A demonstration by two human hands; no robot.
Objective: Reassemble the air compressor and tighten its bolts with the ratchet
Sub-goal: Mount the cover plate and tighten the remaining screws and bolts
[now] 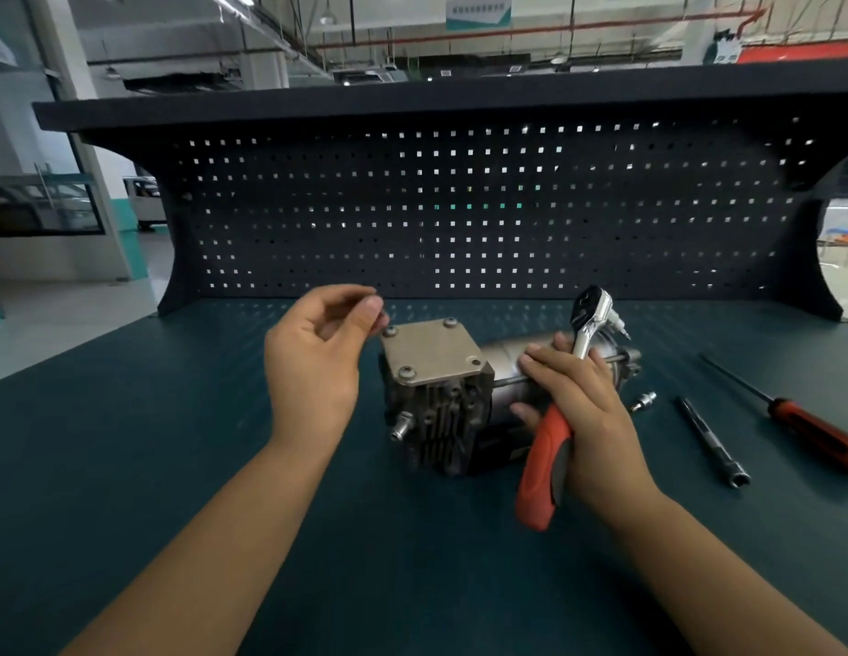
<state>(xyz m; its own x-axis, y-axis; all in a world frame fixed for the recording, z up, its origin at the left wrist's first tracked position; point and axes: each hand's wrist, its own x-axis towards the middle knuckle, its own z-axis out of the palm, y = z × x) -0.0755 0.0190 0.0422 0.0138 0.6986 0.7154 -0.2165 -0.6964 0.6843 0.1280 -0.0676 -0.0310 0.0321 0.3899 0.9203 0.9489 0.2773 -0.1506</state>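
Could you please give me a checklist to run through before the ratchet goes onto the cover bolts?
1. Cover plate seated flat on the air compressor: ok.
2. Bolts in all four corners: not ok; the near-right hole looks empty.
3. Ratchet gripped by right hand: ok.
4. Air compressor steadied: ok; that hand's fingers rest on its body.
5. Bit on ratchet head matches bolts: cannot tell.
6. Left hand clear of far-left bolt: cannot tell.
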